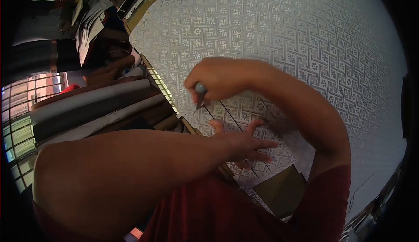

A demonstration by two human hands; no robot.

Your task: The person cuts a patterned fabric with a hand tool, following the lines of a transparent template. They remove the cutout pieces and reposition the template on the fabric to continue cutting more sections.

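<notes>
My right hand (214,79) is closed around a short knife (200,89) with a rounded grey handle end and a narrow pointed blade. The blade's tip points down at the patterned grey-white sheet (262,36), close to the end of a thin dark line. Several such dark straight lines (231,115) run slantwise across the sheet under and beside my hands. Below the knife, my left hand (244,148) lies over the lines with its fingers spread apart. A dark olive flat piece (283,189) rests on the sheet near my body.
Rolls of material (96,95) in grey, white and brown are stacked left of the table's wooden edge (187,124). Behind them stands a bundle of papers (92,28). A barred window (32,95) is at far left.
</notes>
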